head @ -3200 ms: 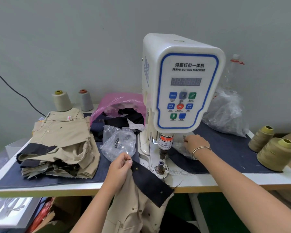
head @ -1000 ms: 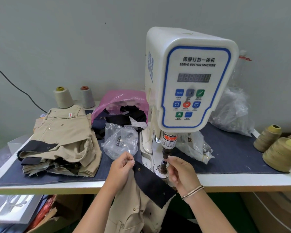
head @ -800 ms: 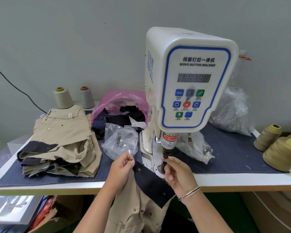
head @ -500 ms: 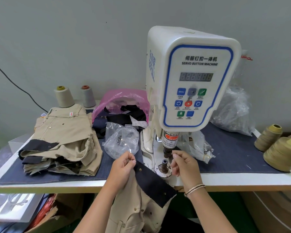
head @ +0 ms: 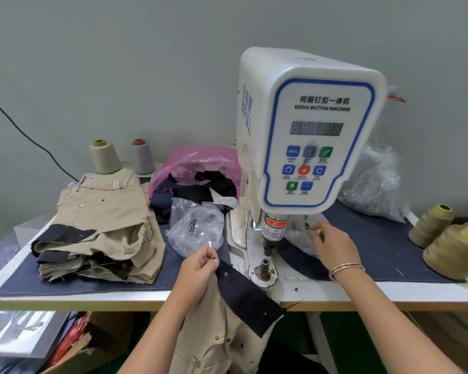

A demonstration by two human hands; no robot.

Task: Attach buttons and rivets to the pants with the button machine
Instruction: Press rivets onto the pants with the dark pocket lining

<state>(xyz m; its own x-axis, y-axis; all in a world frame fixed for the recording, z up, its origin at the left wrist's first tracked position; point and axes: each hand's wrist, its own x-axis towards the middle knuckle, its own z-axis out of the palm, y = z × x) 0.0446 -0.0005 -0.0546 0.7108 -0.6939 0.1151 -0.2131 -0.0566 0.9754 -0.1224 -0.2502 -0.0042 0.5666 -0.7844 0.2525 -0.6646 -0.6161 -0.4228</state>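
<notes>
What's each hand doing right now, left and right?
Left hand: pinching the dark waistband of the khaki pants.
Right hand: reaching into the clear plastic bag beside the button machine; grip cannot be told.

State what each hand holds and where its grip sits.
The left hand pinches the pants at the top end of the dark waistband. The right hand reaches into a clear bag; its grip cannot be told.

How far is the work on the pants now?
Done: the folded pants pile shows fitted studs. In hand: the left hand holds the dark waistband, one stud fitted; the right hand reaches into the clear bag. Left: pressing on the lower die.
</notes>
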